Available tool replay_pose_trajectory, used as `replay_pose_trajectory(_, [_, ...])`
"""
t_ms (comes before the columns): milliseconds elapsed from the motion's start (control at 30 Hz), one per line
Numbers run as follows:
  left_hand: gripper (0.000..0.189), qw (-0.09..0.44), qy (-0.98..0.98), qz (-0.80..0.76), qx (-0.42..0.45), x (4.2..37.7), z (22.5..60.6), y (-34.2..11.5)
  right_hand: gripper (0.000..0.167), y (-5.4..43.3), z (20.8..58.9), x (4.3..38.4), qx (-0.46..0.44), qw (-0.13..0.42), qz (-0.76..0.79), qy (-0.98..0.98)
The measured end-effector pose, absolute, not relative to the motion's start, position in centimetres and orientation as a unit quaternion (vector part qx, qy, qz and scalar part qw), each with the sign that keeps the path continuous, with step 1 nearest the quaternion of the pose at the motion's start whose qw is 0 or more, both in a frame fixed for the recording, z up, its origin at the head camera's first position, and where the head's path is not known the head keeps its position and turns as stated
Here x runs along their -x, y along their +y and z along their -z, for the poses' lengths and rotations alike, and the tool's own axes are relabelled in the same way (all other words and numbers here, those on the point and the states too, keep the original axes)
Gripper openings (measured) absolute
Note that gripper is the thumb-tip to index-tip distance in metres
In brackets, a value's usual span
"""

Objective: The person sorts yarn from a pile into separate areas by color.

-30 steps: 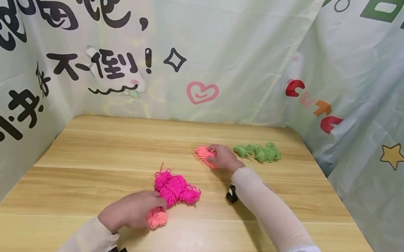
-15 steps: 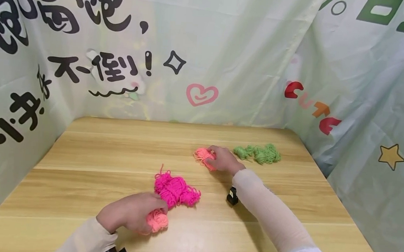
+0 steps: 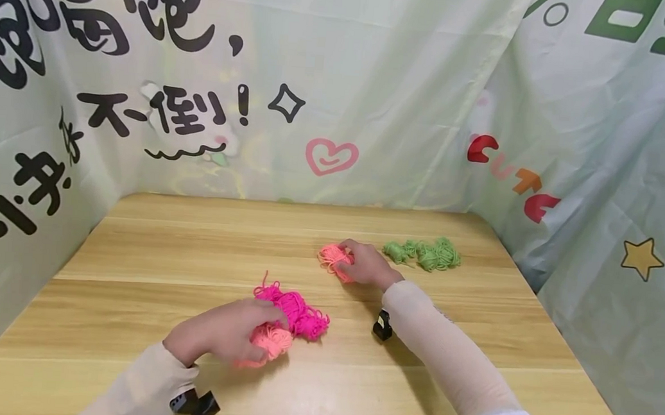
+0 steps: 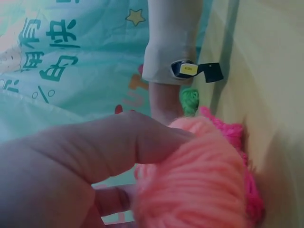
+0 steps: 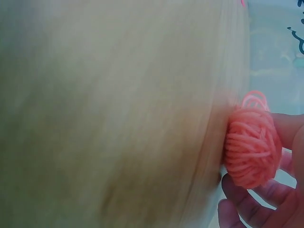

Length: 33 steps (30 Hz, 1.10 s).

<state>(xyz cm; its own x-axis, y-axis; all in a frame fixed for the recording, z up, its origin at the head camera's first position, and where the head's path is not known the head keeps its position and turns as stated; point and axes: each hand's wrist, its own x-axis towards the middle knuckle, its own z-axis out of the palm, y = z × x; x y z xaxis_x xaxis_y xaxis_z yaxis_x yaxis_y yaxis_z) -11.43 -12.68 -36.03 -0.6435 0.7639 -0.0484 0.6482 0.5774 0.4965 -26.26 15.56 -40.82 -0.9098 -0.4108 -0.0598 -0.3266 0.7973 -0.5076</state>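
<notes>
My left hand [image 3: 231, 330] grips a coral yarn ball [image 4: 197, 183] between thumb and fingers, just above the table at the front left of the magenta yarn [image 3: 302, 315]. That tangled magenta bundle lies near the table's middle and is partly covered by the left hand in the head view. Farther back, my right hand [image 3: 370, 265] holds a second coral yarn ball [image 5: 252, 147] at the table surface, its thumb and fingers around the ball. Loose loops stick out from this ball's end. Right of the right hand lies a clumpy green yarn bundle [image 3: 438, 253].
The wooden table [image 3: 179, 242] is enclosed by a printed cloth backdrop [image 3: 410, 97] at the back and sides. A black wrist camera [image 3: 383, 327] hangs under the right sleeve, and another black camera [image 3: 196, 405] sits on the left wrist.
My left hand has lifted the coral yarn ball and moved it slightly forward and right, toward the magenta yarn. The right hand stays in place on its ball.
</notes>
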Motion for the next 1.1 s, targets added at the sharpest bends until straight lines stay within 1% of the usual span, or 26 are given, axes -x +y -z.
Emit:
replay_pose_trajectory(367, [0.037,0.098,0.882,-0.245,-0.391,13.1,35.4,-12.0,0.054,15.4,40.6,26.1,0.192,0.086,0.249,0.945])
replay_pose_trajectory(700, [0.034,0.075,0.882,-0.269,-0.379,15.0,35.6,-11.4,0.051,15.3,40.6,26.0,0.193,0.081,0.243,0.947])
replay_pose_trajectory(833, [0.029,0.066,0.875,-0.289,-0.384,15.7,35.5,-11.3,0.05,15.3,40.5,25.9,0.192,0.08,0.24,0.948])
replay_pose_trajectory(1100, [0.013,0.056,0.878,-0.294,-0.374,17.4,35.6,-11.1,0.049,15.2,40.1,25.8,0.195,0.084,0.24,0.947])
